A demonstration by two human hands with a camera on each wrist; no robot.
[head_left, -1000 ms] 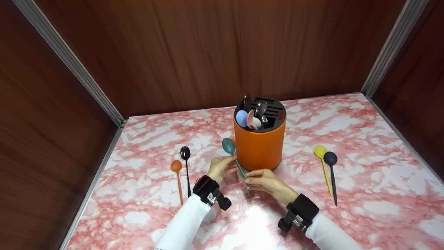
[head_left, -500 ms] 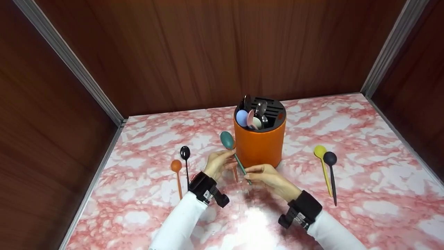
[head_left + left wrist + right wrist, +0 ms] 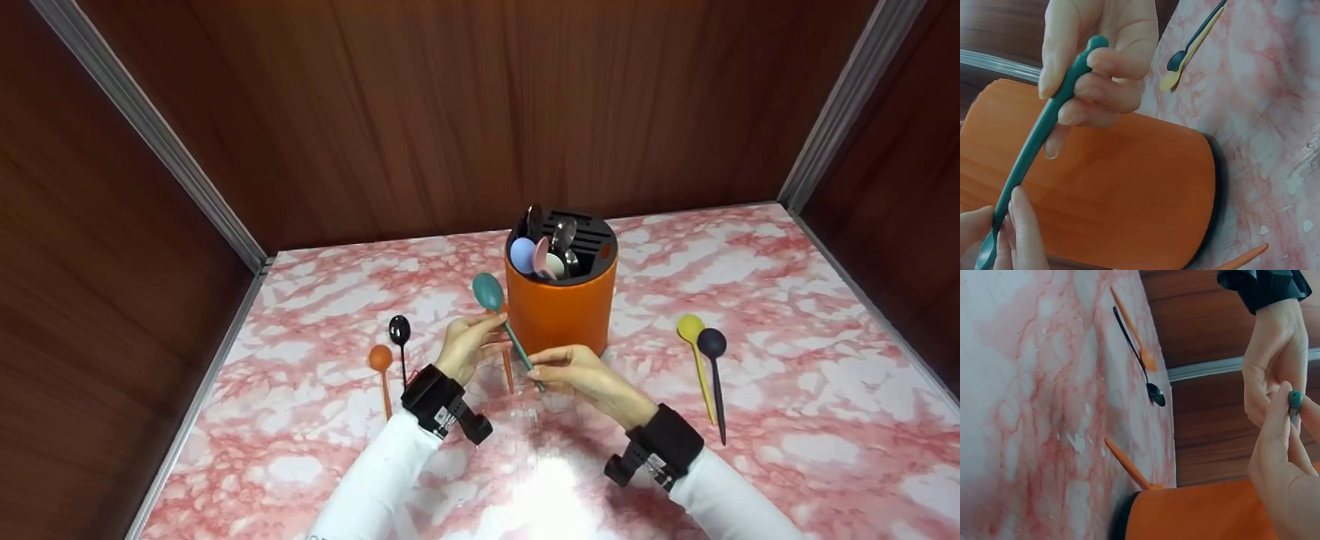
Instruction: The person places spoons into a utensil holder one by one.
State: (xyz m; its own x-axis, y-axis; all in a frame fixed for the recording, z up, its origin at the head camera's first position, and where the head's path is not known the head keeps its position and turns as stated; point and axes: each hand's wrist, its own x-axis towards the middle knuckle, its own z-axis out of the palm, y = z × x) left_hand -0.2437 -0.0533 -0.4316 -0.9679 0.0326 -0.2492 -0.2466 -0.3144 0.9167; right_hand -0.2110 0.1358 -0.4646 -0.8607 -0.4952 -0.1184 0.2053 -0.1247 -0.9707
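A green spoon slants in front of the orange utensil holder, its bowl up and to the left. Just below the bowl, my left hand pinches the neck between thumb and fingers. My right hand grips the handle's lower end; in the left wrist view its thumb and fingertips close round the green handle. The right wrist view shows the handle's tip end-on between the right fingers. Behind the left hand an orange spoon lies on the table beside the holder, partly hidden.
Several spoons stand in the holder's black slotted top. An orange spoon and a black spoon lie at left, partly behind the left arm. A yellow spoon and a dark spoon lie at right. Wooden panels enclose the marbled table.
Both hands have risen slightly with the green spoon, and its bowl has shifted up and a little left. More of the orange spoon behind it shows. The holder stays put.
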